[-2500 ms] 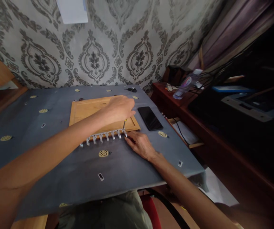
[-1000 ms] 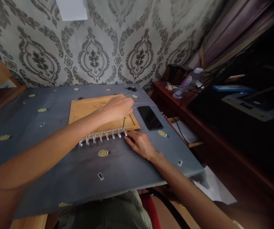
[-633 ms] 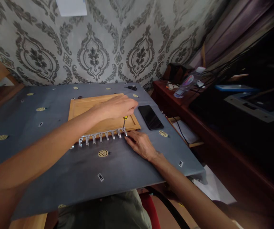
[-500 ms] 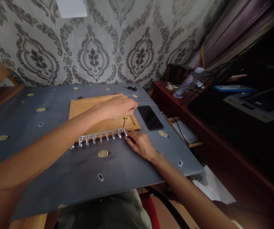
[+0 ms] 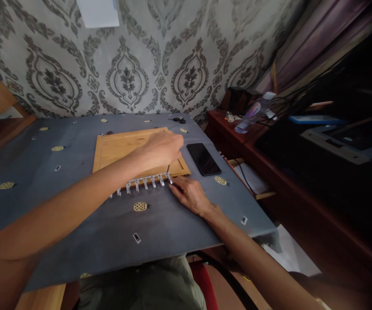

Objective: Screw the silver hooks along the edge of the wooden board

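Observation:
A wooden panel (image 5: 117,148) lies on the cloth-covered table, with a row of several metal clips (image 5: 145,183) along its near edge. My left hand (image 5: 164,146) is closed around a screwdriver (image 5: 168,168); its handle is hidden by the hand, and its thin shaft points down at the rightmost clip. The left forearm crosses over the panel and covers part of the row. My right hand (image 5: 190,193) rests at the panel's near right corner, its fingertips at the rightmost clip, pressed together against it.
A black phone (image 5: 204,159) lies right of the panel. Keys (image 5: 179,120) are near the table's back edge. On the dark red desk (image 5: 247,140) at the right stands a tilted plastic bottle (image 5: 255,113), with cables behind. A patterned wall covering (image 5: 127,77) rises behind the table.
My left hand has turned and lowered slightly over the screwdriver, hiding its yellow part. The left forearm covers more clips at the left end. My right hand has stayed in place.

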A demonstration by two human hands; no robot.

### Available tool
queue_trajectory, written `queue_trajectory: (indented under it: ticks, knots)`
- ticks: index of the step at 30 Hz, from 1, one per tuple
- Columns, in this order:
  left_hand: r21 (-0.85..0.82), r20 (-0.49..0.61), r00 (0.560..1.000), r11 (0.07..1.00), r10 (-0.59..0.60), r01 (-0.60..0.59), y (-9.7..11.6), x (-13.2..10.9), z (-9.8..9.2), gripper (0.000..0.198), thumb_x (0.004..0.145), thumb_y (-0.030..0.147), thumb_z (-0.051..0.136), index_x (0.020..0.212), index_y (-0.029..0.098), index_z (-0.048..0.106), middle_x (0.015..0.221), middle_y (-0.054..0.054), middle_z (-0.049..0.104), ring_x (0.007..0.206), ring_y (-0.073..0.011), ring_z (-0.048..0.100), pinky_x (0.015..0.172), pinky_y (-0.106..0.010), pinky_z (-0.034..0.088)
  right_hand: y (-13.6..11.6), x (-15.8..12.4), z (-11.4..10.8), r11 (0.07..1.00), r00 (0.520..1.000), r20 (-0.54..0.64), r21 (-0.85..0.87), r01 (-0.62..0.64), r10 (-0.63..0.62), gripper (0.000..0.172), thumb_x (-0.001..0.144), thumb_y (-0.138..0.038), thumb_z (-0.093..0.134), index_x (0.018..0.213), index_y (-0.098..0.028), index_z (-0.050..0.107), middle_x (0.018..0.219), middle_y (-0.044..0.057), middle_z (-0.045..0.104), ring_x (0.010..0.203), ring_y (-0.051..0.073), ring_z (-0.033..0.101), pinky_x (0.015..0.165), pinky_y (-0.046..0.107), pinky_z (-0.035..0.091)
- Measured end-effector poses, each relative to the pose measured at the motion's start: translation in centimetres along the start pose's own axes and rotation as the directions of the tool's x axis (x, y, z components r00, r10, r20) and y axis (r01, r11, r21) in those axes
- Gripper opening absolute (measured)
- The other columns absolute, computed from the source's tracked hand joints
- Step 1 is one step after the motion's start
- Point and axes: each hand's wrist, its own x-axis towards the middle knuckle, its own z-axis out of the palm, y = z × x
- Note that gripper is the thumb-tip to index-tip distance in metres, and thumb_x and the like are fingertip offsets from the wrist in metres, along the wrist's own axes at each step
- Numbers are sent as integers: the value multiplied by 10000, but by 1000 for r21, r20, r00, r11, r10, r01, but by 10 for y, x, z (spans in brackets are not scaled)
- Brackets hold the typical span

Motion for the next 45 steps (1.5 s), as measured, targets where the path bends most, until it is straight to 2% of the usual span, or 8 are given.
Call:
queue_trajectory:
  ticks: [9,17,22,24,29,33,38,45]
  knots:
    - [-106,18,982,977,190,-187,-19,6,3,271,863,172,425,883,131,692,902,-104,695,735,-159,539,681,-301,358,3,0,3,1000,999,-28,-7,29,-29,166,974,-226,503,947,-175,658,826,66,700,768,197,658,690,278,457]
    - [-145,31,977,968,211,-205,-29,9,1,187,823,140,464,729,147,626,633,-21,583,585,-117,406,597,-292,275,6,0,5,998,998,-41,0,56,-56,173,973,-218,500,990,-165,664,859,81,714,791,202,670,708,287,473]
    - [-110,-9,975,968,224,-224,-28,10,4,222,840,155,466,803,147,686,753,-59,664,625,-129,470,612,-294,311,4,0,4,999,998,-42,-6,46,-46,180,969,-214,493,926,-160,660,813,78,701,750,207,661,682,293,467]
    - [-65,6,984,982,178,-177,-22,9,1,247,861,185,480,893,151,722,854,-89,706,678,-151,542,632,-298,342,3,0,3,999,999,-34,-7,39,-39,180,965,-214,497,911,-157,660,809,80,699,743,212,660,672,298,463]
    - [211,20,1000,977,15,-18,3,-3,-12,266,871,182,564,1072,124,727,1043,-174,724,852,-251,639,660,-331,380,1,0,1,1000,1000,-21,7,23,-23,170,962,-209,507,954,-153,667,827,80,707,751,213,662,686,301,463]
    - [246,68,997,967,46,-61,11,-7,-9,242,871,146,554,1024,116,739,1007,-175,738,852,-256,647,655,-327,374,1,1,1,1000,1000,-13,4,2,-1,178,965,-220,504,930,-153,665,839,84,712,755,212,666,690,300,466]
    - [254,63,995,963,80,-94,3,0,-1,225,834,127,558,931,122,762,917,-163,745,782,-237,627,661,-335,362,1,1,2,1000,1000,-14,4,3,-3,162,964,-223,511,935,-168,661,849,77,715,778,208,675,703,291,469]
    - [254,156,978,952,136,-173,-3,9,-9,226,821,125,564,912,115,771,827,-139,727,746,-223,612,643,-331,350,3,0,3,1000,999,-27,-7,18,-19,176,971,-226,496,913,-170,653,833,73,705,767,202,671,694,284,465]
